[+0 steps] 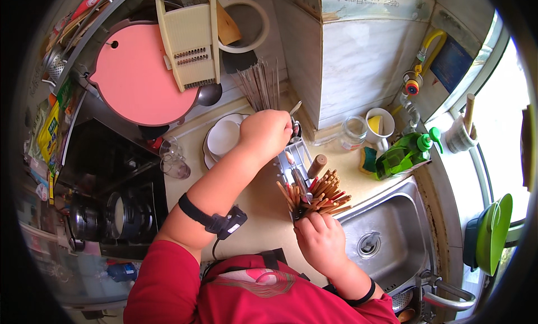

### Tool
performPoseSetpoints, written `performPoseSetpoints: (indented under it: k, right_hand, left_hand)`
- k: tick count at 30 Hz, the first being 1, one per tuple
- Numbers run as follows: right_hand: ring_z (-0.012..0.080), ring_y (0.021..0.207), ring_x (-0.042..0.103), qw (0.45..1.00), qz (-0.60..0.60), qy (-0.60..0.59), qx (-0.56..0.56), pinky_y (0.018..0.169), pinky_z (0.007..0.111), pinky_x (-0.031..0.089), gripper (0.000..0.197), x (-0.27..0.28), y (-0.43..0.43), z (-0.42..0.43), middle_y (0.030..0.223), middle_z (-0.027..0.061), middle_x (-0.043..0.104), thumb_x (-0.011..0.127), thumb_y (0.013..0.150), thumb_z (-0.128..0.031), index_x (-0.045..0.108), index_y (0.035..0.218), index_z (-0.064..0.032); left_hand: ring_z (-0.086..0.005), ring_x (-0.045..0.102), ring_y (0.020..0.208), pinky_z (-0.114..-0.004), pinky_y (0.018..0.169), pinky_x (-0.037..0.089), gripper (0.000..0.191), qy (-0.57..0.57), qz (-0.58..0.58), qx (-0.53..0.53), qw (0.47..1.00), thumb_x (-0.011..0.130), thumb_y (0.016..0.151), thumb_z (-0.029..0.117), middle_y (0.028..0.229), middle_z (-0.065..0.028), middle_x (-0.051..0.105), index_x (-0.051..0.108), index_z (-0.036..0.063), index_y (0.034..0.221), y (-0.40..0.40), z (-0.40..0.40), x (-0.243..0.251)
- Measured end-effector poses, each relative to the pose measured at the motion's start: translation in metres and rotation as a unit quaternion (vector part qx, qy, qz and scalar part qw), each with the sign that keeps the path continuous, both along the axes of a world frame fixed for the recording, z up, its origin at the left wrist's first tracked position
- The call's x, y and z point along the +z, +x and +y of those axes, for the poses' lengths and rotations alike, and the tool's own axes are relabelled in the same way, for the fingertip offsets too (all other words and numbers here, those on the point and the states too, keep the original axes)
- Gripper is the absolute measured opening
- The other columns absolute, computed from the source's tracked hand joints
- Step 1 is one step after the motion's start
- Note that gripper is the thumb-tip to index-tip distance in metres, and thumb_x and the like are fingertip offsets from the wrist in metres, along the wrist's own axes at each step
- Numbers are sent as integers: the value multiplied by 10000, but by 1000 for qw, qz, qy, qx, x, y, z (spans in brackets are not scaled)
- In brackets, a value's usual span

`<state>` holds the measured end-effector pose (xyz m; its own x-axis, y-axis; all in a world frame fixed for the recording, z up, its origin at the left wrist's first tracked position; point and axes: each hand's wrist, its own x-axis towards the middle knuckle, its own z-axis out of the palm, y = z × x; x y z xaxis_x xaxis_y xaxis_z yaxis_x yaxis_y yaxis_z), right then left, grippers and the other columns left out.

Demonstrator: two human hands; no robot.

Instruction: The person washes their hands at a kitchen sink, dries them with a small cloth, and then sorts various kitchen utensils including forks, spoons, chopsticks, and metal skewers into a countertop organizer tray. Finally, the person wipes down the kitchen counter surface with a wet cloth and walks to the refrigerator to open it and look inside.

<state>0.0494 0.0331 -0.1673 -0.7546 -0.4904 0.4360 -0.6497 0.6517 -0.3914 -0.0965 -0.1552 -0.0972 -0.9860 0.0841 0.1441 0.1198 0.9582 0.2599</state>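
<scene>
A white cutlery holder stands on the counter before me, packed at its near end with wooden chopsticks. A thick wooden handle and a metal utensil stick up from it. My right hand grips the holder's near end, just below the chopsticks. At the far end, my left hand is curled beside some metal spoons; what its fingers grasp is hidden. Thin metal skewers rise just beyond the left hand.
Left of the holder are a white bowl, glass cups and a stove. A steel sink lies at right, with a green soap bottle, sponge, mug and jar behind it. A pink cutting board leans at back left.
</scene>
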Motion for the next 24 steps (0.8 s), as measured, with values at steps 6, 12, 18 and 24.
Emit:
performPoseSetpoints:
  k: [6, 12, 18, 24]
  right_hand:
    - [221, 736, 510, 1000, 1, -12, -3, 632, 334, 424, 151, -3, 2, 0, 792, 33, 517, 687, 679, -120, 583, 789, -122]
    - [222, 728, 504, 1000, 5, -18, -13, 617, 338, 422, 140, -3, -2, 0, 783, 36, 515, 689, 691, -124, 571, 766, -116]
    - [227, 727, 507, 1000, 3, -20, -9, 610, 339, 424, 145, -5, 1, 1, 783, 35, 515, 694, 688, -125, 571, 765, -117]
    - [234, 729, 510, 999, -5, -45, 21, 619, 352, 424, 154, -3, 3, 11, 776, 34, 511, 700, 675, -117, 592, 784, -123]
  left_hand:
    - [-297, 607, 747, -426, 661, 473, 100, -25, 23, -7, 999, 591, 785, 184, 770, -87, 625, 639, 98, 796, -1, 6, -4]
    - [-289, 621, 767, -407, 664, 487, 134, -82, -14, 12, 996, 557, 791, 161, 781, -96, 639, 681, 112, 813, -7, 10, -7]
    - [-283, 630, 766, -399, 670, 496, 160, -80, 0, -32, 996, 538, 791, 138, 764, -102, 643, 693, 108, 812, -6, 8, -5]
    - [-288, 644, 744, -387, 641, 506, 124, -106, 34, -68, 991, 589, 715, 76, 742, -118, 653, 688, 91, 788, -1, 5, -4]
